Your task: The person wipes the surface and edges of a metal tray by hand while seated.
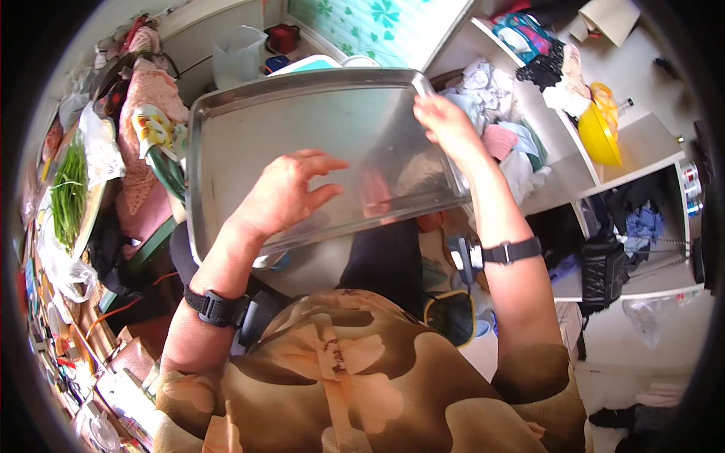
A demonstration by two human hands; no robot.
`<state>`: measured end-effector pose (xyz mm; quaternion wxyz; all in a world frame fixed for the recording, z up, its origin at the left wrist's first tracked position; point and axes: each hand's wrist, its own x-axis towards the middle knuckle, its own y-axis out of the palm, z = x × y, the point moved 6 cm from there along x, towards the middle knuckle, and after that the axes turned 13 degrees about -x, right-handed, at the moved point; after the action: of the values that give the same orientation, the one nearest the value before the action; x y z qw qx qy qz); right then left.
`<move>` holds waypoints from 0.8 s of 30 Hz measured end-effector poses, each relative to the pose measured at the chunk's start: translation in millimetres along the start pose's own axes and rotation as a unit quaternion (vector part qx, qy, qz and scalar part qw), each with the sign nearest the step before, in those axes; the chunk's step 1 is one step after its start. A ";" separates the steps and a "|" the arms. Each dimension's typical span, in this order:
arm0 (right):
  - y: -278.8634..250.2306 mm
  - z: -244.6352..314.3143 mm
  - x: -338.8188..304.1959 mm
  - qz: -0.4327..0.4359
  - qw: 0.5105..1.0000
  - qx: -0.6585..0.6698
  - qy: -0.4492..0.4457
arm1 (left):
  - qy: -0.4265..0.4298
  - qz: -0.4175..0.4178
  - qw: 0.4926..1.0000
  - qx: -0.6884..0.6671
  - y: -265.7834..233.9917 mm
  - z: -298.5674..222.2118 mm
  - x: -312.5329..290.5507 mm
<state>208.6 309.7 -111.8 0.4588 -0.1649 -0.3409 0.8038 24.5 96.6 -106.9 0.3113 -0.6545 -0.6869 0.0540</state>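
Note:
A large rectangular metal tray [264,143] with a raised rim is in front of me, slightly tilted, its shiny inside facing up. My right hand [445,124] grips its far right corner, the fingers closed round the rim. Over the tray's near middle hovers my left hand [291,192], fingers and thumb apart, holding nothing. A reflection shows on the tray's surface between the two hands. Each forearm wears a black strap [507,251] with a small device.
On the left, a cluttered surface holds green leafy stalks [69,185], plastic bags and a pink lacy cloth [155,106]. A clear plastic bucket [238,57] stands behind the tray. At right, white shelves [634,170] hold piled clothes, a yellow bowl [600,136] and a black bag [603,264].

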 end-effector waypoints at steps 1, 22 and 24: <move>3.8 -15.2 -6.2 -0.023 0.996 -0.071 -0.044 | 0.012 -0.032 0.999 0.030 -13.1 9.1 -2.3; 338.1 151.6 9.1 0.319 0.875 -0.102 -0.351 | -0.129 -0.289 0.935 0.163 -97.0 107.1 -122.6; 345.9 166.4 34.2 0.254 0.894 -0.069 -0.361 | -0.135 -0.282 0.935 0.169 -99.0 108.2 -128.0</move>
<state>-121.7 152.8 -233.3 0.0714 0.0245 -0.4844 0.8716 -121.5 -0.4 -191.5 0.3239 -0.3583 -0.8595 0.1675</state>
